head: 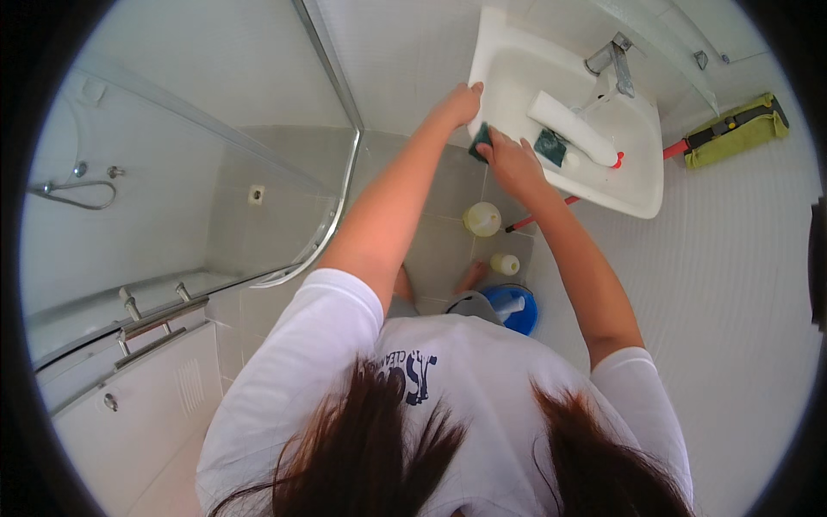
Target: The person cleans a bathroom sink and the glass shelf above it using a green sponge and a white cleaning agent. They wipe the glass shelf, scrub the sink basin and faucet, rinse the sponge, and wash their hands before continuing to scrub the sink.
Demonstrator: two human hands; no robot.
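Observation:
A white washbasin (636,200) is fixed to the wall ahead of me. My left hand (462,105) grips the basin's left rim, with some fingers hidden from view. At the near left corner, my right hand (513,161) presses a dark green scouring pad (480,142) against the outer edge. Inside the basin lies a white plastic bottle (568,126) on its side, its red nozzle (618,160) pointing toward the near right. Another green scouring pad (550,147) rests beside the bottle, close to my right wrist. A chrome faucet (610,61) stands at the back of the basin.
A glass shower enclosure (352,129) curves along the left. Below the basin, two yellowish bottles (482,219) stand on grey tiles near a blue bucket (526,313). A red-handled mop with a green cloth head (736,132) leans at the right, its handle passing beneath the basin.

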